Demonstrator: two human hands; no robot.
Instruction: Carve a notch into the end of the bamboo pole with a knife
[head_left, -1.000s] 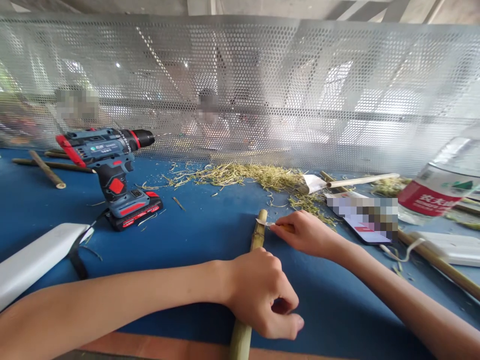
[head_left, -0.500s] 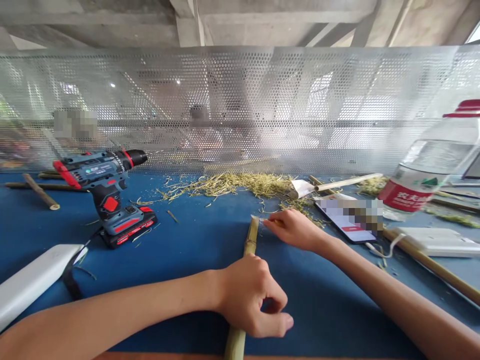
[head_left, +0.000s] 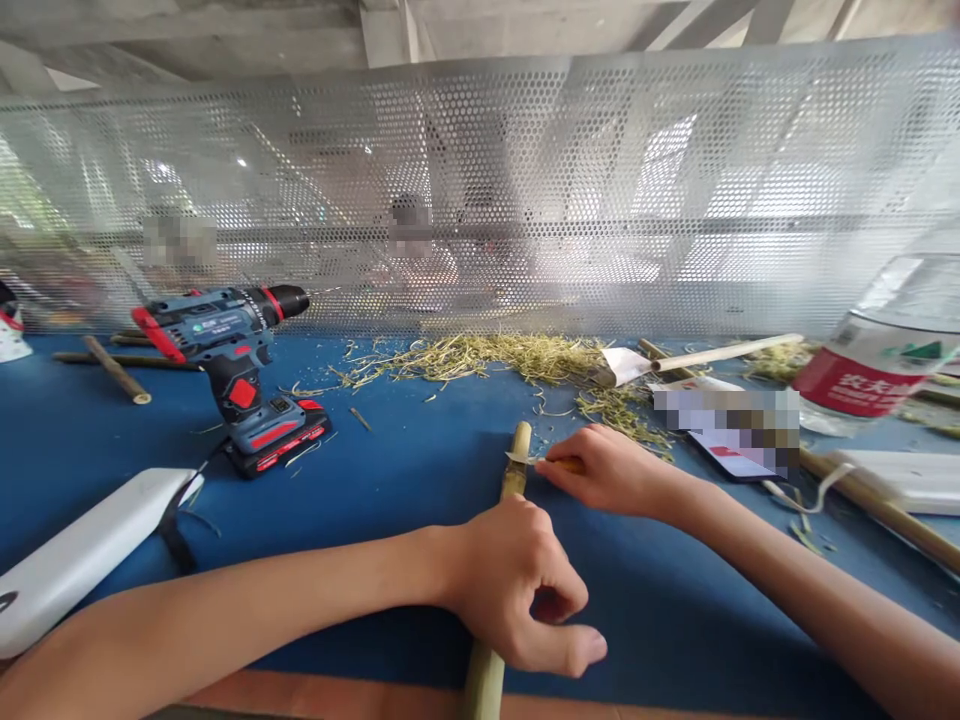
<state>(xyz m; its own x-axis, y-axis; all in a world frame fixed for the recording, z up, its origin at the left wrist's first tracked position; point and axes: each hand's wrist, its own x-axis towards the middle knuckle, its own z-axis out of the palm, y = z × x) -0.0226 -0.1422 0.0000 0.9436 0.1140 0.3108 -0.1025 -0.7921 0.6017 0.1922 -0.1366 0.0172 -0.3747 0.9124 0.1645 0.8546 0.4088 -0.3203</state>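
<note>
— Gripping what, the left hand (head_left: pixel 517 585)?
— It is clenching the bamboo stick (head_left: pixel 516 470) at lower centre; the right hand (head_left: pixel 611 468) is pinching a small blade (head_left: pixel 523 459) against it.
— Containers?
— A water bottle (head_left: pixel 885 350) is lying far right, contents unclear.

The small blade (head_left: pixel 525 459) in the right hand (head_left: pixel 607 468) now sits a little nearer along the bamboo stalk (head_left: pixel 514 470) than a second ago, just below the stalk's far tip instead of at it. The right hand has drawn slightly nearer with it. The left hand (head_left: pixel 517 585) keeps its grip, though its thumb now juts out further to the right. The view has tipped down again since half a second ago, cutting off the water bottle's (head_left: pixel 885 350) red cap.
</note>
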